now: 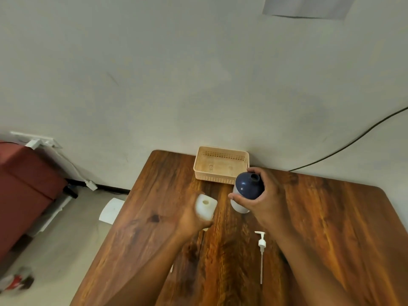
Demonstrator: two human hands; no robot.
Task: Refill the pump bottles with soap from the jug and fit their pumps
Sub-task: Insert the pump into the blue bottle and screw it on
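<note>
**Head view: two bottles in hand, no pump fitted yet**

Left to right across the bench (331, 217).

Left hand (192, 219): grip closed around a white bottle (205, 207), lifted or tilted near the bench middle. Motion blur; neck open, no pump on it. Contents cannot be read through the blur.

Beige basket (221, 165): at the far bench edge against the wall, nothing visible inside.

Right hand (262, 195): grip wrapped around a blue-and-white bottle (246, 188), fingers on the far side and thumb at the near shoulder. It sits just in front of the basket. Neck open; fill level hidden by the opaque body.

White pump (261, 250): lies flat on the bench near the right forearm, head toward the bottles, dip tube pointing back toward the person. Well apart from both necks.

Jug: not in view.

Progress, as a judgement: early. Both bottles are uncapped, one pump is laid aside, and no pouring is under way. Remaining: bring the soap, fill each bottle, screw on the pumps. A second pump is not clearly visible.
</note>
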